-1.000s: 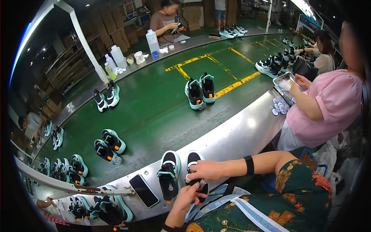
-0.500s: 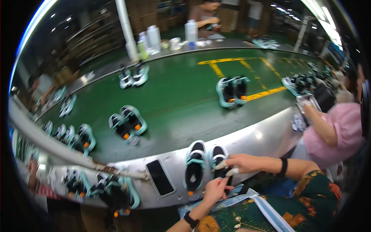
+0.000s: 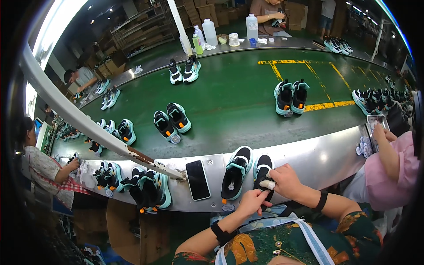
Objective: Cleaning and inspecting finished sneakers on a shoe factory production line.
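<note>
Shoe (image 3: 263, 170) under right hand (image 3: 285, 180)

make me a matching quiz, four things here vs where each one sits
Things:
1. phone
2. white bottle
3. right hand
4. left hand

Places:
A. far side of the belt
B. on the right shoe of the near pair
C. flat on the metal ledge, left of the near pair
D. just below that shoe's heel

Pairs: 1-C, 2-A, 3-B, 4-D

dark phone screen (image 3: 197, 179) flat on steel ledge | brown cartons (image 3: 207, 9) stacked far back
</note>
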`<state>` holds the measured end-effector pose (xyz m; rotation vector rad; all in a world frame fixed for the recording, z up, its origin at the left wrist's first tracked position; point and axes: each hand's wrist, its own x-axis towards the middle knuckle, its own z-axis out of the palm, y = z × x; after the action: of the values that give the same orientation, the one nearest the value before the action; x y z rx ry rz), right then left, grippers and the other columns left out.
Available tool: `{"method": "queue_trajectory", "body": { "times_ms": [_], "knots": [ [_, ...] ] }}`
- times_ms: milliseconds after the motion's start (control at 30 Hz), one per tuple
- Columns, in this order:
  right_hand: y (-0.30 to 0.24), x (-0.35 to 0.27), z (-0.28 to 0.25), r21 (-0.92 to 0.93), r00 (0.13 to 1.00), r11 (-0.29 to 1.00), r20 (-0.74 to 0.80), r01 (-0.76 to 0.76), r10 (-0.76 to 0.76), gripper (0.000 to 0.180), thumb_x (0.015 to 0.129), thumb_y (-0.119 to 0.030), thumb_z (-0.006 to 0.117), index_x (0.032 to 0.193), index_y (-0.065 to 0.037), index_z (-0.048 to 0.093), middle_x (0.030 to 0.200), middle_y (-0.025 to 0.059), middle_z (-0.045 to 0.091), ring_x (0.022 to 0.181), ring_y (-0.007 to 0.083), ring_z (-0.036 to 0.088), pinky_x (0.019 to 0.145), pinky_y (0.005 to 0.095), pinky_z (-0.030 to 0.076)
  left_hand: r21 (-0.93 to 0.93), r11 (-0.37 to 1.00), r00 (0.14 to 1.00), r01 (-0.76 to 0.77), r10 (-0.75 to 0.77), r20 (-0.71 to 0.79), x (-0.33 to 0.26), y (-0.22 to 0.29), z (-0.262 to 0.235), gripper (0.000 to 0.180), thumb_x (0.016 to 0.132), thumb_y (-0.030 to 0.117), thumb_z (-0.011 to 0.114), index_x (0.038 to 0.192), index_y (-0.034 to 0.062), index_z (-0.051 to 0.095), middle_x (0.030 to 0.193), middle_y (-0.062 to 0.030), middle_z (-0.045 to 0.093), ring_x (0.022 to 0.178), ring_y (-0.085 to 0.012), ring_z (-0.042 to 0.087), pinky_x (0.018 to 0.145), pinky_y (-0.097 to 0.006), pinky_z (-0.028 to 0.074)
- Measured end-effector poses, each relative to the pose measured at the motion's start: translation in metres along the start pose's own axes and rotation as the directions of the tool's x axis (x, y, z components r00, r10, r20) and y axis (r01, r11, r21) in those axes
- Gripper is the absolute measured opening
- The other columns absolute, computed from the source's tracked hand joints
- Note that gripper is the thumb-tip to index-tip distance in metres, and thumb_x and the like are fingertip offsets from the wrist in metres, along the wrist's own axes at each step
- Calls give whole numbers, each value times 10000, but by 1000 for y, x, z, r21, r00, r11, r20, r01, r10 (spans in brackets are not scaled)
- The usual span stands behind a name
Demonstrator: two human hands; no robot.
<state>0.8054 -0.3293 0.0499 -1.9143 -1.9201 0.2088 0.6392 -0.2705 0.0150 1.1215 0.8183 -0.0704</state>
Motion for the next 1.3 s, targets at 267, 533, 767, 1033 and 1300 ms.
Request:
{"method": "queue_trajectory", "body": {
  "times_ms": [267,533,767,1033,1300],
  "knots": [
    [8,-10,1,123,998,991,-11,61,-60,284,768,-324,692,902,-91,601,684,98,584,659,279,579,689,368,396,-112,992,998,55,-57,-15,-2,-4,13,360,952,316,519,914,-36,583,845,-175,700,382,-125,510,390,-253,401],
    [18,-3,-8,286,993,956,77,63,-88,295,748,-294,708,979,-126,637,720,108,574,720,298,561,712,376,388,-67,996,998,53,-55,-38,3,2,11,330,965,267,506,921,-53,578,838,-193,687,386,-129,499,395,-257,442],
    [22,1,-16,274,998,962,61,-11,-5,241,737,-267,706,900,-111,623,719,82,573,730,268,559,721,368,378,-30,999,999,29,-29,-21,4,9,11,301,962,250,499,941,-42,570,845,-193,689,393,-144,532,387,-255,433],
    [9,-22,5,157,1000,988,-17,2,1,226,760,-201,663,971,-122,647,774,90,606,742,291,585,717,398,391,-72,995,996,68,-64,55,0,-4,19,343,968,294,493,947,-40,565,867,-193,686,417,-139,544,420,-246,445],
    [81,5,-30,440,956,849,140,-293,257,225,860,-173,645,1046,-47,661,985,131,667,884,223,638,786,318,486,-411,911,999,24,-11,34,-12,17,-3,334,955,259,534,1026,-65,571,1121,-177,574,837,-260,680,476,-292,537]
  ]
}}
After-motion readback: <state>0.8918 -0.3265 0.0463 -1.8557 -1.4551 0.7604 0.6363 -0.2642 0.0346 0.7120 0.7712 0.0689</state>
